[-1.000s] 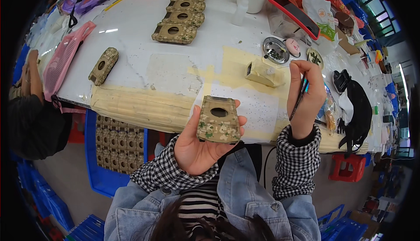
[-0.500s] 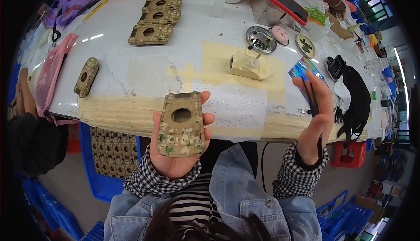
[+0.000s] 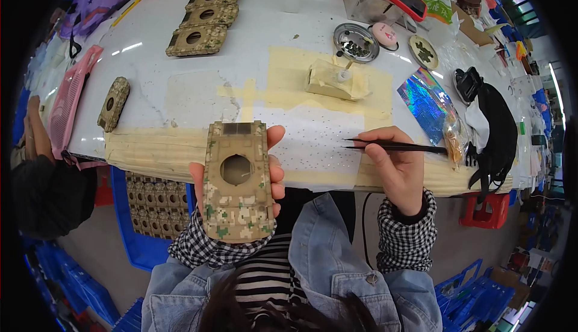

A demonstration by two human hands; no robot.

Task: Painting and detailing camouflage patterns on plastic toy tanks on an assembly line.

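My left hand [image 3: 275, 172] holds a camouflage-patterned toy tank hull [image 3: 239, 211], its top with the round hole facing up. The fingers wrap its right side and the thumb lies on its left. In my right hand [image 3: 400, 172] is a pair of black tweezers [image 3: 403, 147], pinched between thumb and fingers. Its tips point left, slightly apart, over a white sheet [image 3: 319, 145] dotted with tiny parts. Whether the tips hold anything is too small to tell. Beyond the sheet stands a tape-wrapped block [image 3: 337, 81] with a small bottle top on it.
Several more hulls [image 3: 201, 40] stand in a row at the back, and one hull [image 3: 113, 104] lies at left. A blue crate [image 3: 141, 250] of hulls sits below the table edge. Metal dish [image 3: 356, 43], pale dish [image 3: 423, 52] and black bag [image 3: 497, 130] are at right. Another person's arm [image 3: 39, 127] shows far left.
My right hand has come down and left, turning the tweezers from upright to level over the sheet. The hull in my left hand has risen nearer to the camera.
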